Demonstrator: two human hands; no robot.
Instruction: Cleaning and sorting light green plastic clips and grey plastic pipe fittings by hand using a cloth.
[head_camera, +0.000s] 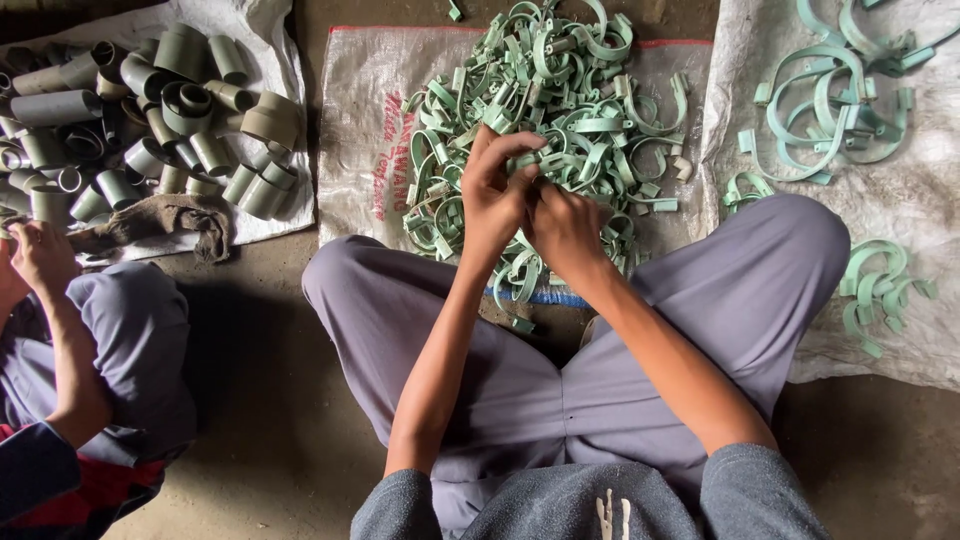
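I sit cross-legged on the floor behind a heap of pale green plastic clamps (560, 110) piled on a white woven sack (365, 110). My left hand (495, 195) and my right hand (565, 225) meet over the near edge of the heap. Both pinch one small green clamp (535, 165) between their fingertips. Much of that clamp is hidden by my fingers.
Grey pipe couplings (150, 110) lie heaped on a sack at left, with a brown rag (170, 220) beside them. Another person's hand (40, 255) and knee are at the far left. Larger green clamps (830, 90) rest on a sack at right.
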